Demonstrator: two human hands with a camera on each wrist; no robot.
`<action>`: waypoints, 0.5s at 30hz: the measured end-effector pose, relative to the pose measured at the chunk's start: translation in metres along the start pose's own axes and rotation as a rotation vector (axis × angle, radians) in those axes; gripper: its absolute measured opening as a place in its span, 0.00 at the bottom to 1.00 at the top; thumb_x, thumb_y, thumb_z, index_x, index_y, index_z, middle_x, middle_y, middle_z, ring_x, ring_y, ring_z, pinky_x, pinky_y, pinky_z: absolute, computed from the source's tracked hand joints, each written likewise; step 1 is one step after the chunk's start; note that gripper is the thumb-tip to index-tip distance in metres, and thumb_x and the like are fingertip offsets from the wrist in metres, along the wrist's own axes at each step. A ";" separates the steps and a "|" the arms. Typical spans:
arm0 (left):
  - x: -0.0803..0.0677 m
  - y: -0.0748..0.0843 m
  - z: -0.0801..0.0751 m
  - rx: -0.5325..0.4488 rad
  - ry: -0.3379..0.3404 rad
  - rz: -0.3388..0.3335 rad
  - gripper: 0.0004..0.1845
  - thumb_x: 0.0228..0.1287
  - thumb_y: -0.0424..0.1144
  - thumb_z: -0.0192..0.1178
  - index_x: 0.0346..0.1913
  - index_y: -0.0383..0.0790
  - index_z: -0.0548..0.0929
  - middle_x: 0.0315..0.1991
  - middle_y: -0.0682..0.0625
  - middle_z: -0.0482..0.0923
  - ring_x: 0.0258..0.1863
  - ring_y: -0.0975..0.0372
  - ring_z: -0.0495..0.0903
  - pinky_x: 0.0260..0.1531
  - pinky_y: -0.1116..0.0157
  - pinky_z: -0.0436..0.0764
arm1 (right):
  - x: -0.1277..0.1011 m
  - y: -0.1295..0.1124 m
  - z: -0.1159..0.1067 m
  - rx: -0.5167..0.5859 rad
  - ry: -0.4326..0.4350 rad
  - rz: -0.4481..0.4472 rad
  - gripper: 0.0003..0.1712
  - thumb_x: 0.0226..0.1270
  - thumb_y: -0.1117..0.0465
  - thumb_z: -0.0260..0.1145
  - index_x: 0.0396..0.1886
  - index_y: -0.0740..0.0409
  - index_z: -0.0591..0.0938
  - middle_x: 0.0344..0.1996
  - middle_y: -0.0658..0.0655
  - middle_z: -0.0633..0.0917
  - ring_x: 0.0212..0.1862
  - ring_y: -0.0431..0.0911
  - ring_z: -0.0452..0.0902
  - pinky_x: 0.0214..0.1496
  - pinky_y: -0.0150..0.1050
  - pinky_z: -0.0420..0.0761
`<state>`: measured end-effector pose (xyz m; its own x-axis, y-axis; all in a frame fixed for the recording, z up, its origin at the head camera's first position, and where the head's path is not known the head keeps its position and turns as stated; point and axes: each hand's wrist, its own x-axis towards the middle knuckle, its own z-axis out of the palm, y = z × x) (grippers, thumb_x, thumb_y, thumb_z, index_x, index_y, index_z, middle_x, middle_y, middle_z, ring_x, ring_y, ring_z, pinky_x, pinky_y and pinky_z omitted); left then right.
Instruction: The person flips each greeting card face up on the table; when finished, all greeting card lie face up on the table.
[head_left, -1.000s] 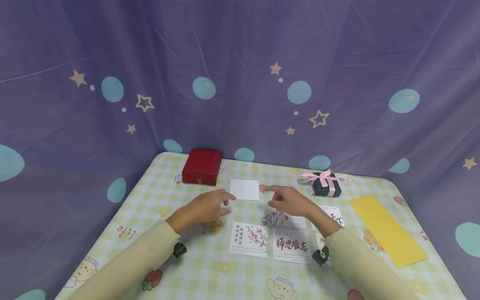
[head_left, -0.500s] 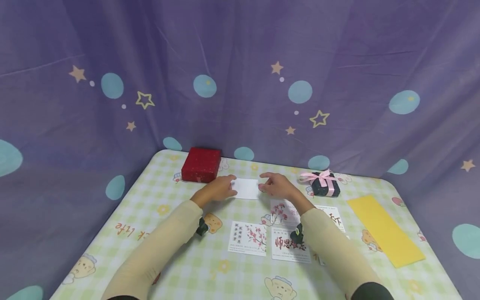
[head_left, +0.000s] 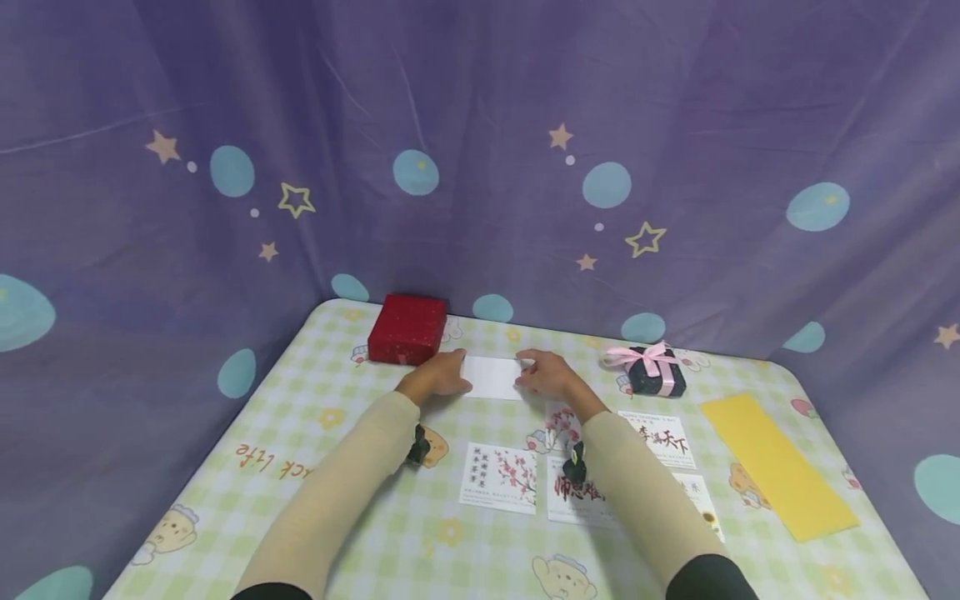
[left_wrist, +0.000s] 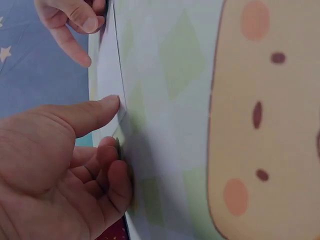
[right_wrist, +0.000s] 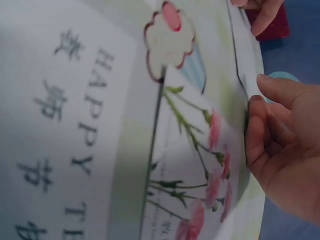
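I see my left hand (head_left: 435,379) and right hand (head_left: 546,377) each pinching an end of the blank white card (head_left: 492,377). Red gift box (head_left: 406,329) sits just behind; printed greeting cards (head_left: 498,477) lie nearer me.

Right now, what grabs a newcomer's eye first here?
Both hands meet at the blank white card mid-table: the left hand pinches its left edge, the right hand its right edge. Behind sit a red box at back left and a dark gift box with a pink bow at right, near a yellow sheet.

checked table (head_left: 315,433): cards (head_left: 498,476) (printed), red box (head_left: 406,328).
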<state>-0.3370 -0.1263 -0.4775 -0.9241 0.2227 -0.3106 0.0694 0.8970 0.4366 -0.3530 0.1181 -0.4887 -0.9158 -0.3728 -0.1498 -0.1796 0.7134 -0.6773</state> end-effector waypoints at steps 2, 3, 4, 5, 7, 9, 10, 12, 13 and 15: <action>-0.001 -0.002 0.000 -0.008 0.005 -0.008 0.43 0.68 0.45 0.66 0.79 0.35 0.58 0.75 0.39 0.67 0.76 0.48 0.66 0.75 0.52 0.64 | 0.001 -0.001 0.002 -0.051 0.015 0.000 0.35 0.65 0.59 0.72 0.72 0.56 0.74 0.43 0.57 0.87 0.40 0.46 0.82 0.48 0.41 0.81; -0.001 -0.003 0.000 -0.018 0.011 -0.015 0.43 0.68 0.45 0.66 0.79 0.35 0.58 0.75 0.39 0.67 0.76 0.48 0.66 0.75 0.51 0.64 | 0.002 -0.002 0.003 -0.074 0.018 -0.002 0.36 0.64 0.59 0.72 0.72 0.55 0.74 0.44 0.58 0.87 0.42 0.47 0.82 0.51 0.43 0.81; -0.001 -0.003 0.000 -0.024 0.016 -0.019 0.43 0.67 0.45 0.67 0.78 0.35 0.59 0.75 0.39 0.67 0.76 0.48 0.66 0.75 0.51 0.65 | 0.002 -0.002 0.004 -0.091 0.023 -0.003 0.37 0.63 0.58 0.73 0.72 0.55 0.74 0.44 0.58 0.88 0.44 0.47 0.82 0.54 0.44 0.80; -0.001 -0.002 0.000 -0.028 0.024 -0.024 0.43 0.67 0.45 0.67 0.78 0.36 0.60 0.75 0.39 0.67 0.75 0.48 0.66 0.75 0.51 0.65 | 0.003 -0.002 0.004 -0.107 0.029 -0.004 0.37 0.63 0.58 0.73 0.72 0.54 0.74 0.45 0.57 0.88 0.46 0.47 0.81 0.57 0.45 0.79; 0.000 -0.001 0.000 -0.038 0.041 -0.034 0.43 0.66 0.45 0.68 0.78 0.37 0.61 0.75 0.40 0.68 0.75 0.49 0.67 0.75 0.51 0.65 | 0.004 -0.002 0.004 -0.131 0.032 -0.007 0.38 0.63 0.57 0.73 0.73 0.54 0.73 0.45 0.57 0.87 0.47 0.48 0.81 0.60 0.46 0.78; 0.000 -0.001 0.001 -0.046 0.054 -0.036 0.42 0.66 0.45 0.69 0.78 0.38 0.61 0.75 0.41 0.68 0.75 0.50 0.67 0.74 0.51 0.65 | 0.005 -0.002 0.005 -0.135 0.032 0.001 0.38 0.63 0.57 0.73 0.73 0.53 0.72 0.45 0.57 0.87 0.47 0.49 0.80 0.61 0.48 0.77; 0.000 -0.001 0.001 -0.046 0.056 -0.033 0.42 0.65 0.45 0.69 0.78 0.38 0.62 0.74 0.41 0.68 0.75 0.50 0.67 0.74 0.51 0.66 | 0.005 -0.002 0.005 -0.137 0.032 0.010 0.38 0.63 0.57 0.73 0.73 0.53 0.72 0.45 0.57 0.87 0.47 0.49 0.80 0.62 0.48 0.77; 0.000 -0.002 0.002 -0.050 0.057 -0.027 0.42 0.65 0.45 0.69 0.78 0.39 0.62 0.74 0.41 0.69 0.75 0.50 0.68 0.74 0.51 0.66 | 0.005 0.000 0.006 -0.133 0.033 0.026 0.39 0.63 0.57 0.74 0.73 0.53 0.73 0.47 0.57 0.87 0.49 0.49 0.81 0.63 0.49 0.78; 0.000 -0.002 0.002 -0.054 0.056 -0.026 0.42 0.65 0.44 0.69 0.78 0.39 0.62 0.74 0.41 0.69 0.74 0.50 0.68 0.74 0.51 0.66 | 0.005 0.000 0.006 -0.130 0.033 0.031 0.39 0.62 0.57 0.74 0.73 0.53 0.73 0.48 0.58 0.87 0.50 0.50 0.81 0.64 0.49 0.78; -0.001 -0.001 0.003 -0.057 0.051 -0.027 0.42 0.65 0.44 0.70 0.77 0.39 0.63 0.74 0.41 0.69 0.74 0.50 0.69 0.74 0.51 0.67 | 0.004 0.001 0.007 -0.121 0.032 0.037 0.39 0.62 0.57 0.74 0.73 0.53 0.73 0.50 0.59 0.87 0.53 0.52 0.82 0.64 0.50 0.77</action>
<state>-0.3350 -0.1265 -0.4802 -0.9435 0.1779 -0.2797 0.0245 0.8790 0.4763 -0.3544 0.1133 -0.4955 -0.9333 -0.3272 -0.1480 -0.1861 0.7931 -0.5800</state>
